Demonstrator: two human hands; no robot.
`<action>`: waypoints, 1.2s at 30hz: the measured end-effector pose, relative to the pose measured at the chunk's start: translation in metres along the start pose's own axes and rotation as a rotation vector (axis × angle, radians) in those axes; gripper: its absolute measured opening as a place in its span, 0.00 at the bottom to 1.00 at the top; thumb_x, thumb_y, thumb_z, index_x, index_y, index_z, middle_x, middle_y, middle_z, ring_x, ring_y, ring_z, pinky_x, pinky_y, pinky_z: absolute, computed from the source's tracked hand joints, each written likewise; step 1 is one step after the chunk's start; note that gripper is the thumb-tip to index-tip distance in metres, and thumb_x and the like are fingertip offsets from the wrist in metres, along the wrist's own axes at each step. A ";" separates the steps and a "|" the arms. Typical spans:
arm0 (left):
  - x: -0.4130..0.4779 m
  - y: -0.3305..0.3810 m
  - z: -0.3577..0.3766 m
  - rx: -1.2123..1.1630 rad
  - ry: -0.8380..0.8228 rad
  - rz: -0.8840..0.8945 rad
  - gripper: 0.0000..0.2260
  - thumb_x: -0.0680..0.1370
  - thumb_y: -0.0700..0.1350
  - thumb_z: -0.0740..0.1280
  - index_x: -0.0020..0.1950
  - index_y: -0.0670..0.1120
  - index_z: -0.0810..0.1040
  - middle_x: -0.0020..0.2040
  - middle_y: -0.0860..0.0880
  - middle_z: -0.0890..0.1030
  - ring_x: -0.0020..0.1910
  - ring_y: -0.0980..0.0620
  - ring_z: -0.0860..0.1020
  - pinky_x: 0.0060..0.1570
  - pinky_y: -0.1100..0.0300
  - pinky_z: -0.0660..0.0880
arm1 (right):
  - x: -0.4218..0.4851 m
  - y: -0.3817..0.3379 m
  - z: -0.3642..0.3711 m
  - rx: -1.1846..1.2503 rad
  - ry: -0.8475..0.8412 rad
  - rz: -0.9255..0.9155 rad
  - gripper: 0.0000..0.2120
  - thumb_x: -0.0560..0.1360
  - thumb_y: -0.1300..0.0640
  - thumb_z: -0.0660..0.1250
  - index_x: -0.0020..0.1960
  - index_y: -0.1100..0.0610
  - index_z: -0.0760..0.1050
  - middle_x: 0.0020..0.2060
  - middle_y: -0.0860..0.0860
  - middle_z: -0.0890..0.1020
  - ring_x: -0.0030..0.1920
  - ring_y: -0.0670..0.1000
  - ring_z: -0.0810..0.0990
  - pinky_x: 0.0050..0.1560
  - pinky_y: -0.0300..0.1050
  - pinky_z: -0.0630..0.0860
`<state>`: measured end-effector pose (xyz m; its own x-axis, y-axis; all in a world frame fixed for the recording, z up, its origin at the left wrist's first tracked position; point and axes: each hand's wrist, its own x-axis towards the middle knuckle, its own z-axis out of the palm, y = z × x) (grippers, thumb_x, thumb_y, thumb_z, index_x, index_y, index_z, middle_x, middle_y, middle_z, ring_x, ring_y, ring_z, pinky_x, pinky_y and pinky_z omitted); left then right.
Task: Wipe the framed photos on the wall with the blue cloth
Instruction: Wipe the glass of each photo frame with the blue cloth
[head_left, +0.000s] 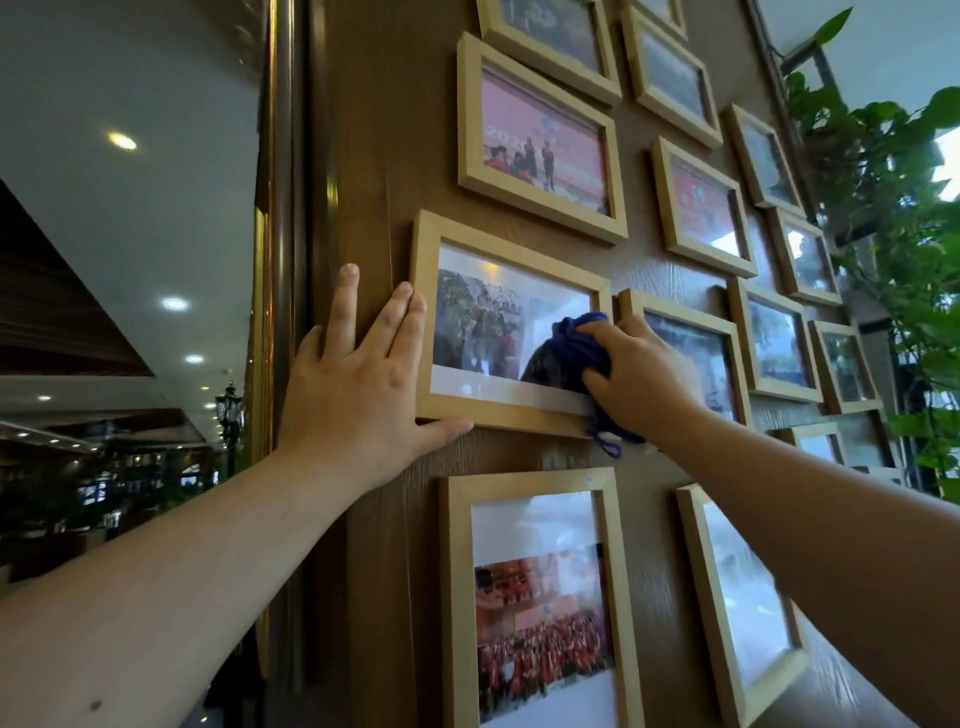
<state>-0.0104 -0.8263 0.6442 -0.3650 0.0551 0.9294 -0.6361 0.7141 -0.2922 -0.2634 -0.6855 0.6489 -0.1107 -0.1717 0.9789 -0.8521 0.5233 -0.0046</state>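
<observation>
You are in the middle of wiping one framed photo (511, 322), the landscape one at the centre of the picture, on the brown wood-grain wall (374, 130). Your left hand (358, 374) lies flat and unclenched, fingers spread against the frame's left edge and thumb under its lower rail, steadying it and grasping nothing. Your right hand (636, 369) is closed around the bunched blue cloth (584, 345), pressing it to the glass at the lower right corner of that photo; a loose thread of the cloth hangs below the frame. The glass to the left of the cloth looks uncovered so far, so the next move likely calls for sweeping the cloth leftward across it while you keep the frame braced. After that, many neighbouring frames above, below and toward the right of the picture appear left to do.
</observation>
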 end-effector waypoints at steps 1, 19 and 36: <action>0.000 0.000 0.000 0.000 0.005 -0.001 0.50 0.65 0.76 0.52 0.76 0.46 0.47 0.79 0.48 0.53 0.76 0.41 0.37 0.68 0.36 0.60 | 0.001 -0.008 -0.002 0.022 0.005 -0.023 0.21 0.72 0.47 0.63 0.64 0.46 0.65 0.52 0.52 0.73 0.38 0.48 0.70 0.34 0.43 0.66; 0.001 0.000 0.002 -0.002 0.032 0.004 0.50 0.65 0.76 0.56 0.76 0.46 0.47 0.78 0.47 0.56 0.76 0.40 0.39 0.66 0.36 0.63 | -0.025 0.015 -0.008 0.049 -0.150 -0.117 0.19 0.72 0.45 0.63 0.62 0.42 0.65 0.52 0.48 0.71 0.42 0.49 0.73 0.39 0.45 0.69; 0.000 0.001 -0.004 0.059 0.018 0.035 0.49 0.65 0.76 0.54 0.76 0.46 0.50 0.78 0.44 0.54 0.76 0.38 0.44 0.70 0.33 0.54 | -0.003 -0.094 -0.049 0.348 -0.283 -0.233 0.13 0.71 0.49 0.63 0.55 0.43 0.71 0.45 0.45 0.73 0.40 0.45 0.73 0.39 0.42 0.71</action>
<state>-0.0086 -0.8227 0.6445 -0.3756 0.0921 0.9222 -0.6622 0.6695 -0.3366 -0.1582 -0.6930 0.6568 0.0098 -0.4953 0.8687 -0.9853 0.1434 0.0928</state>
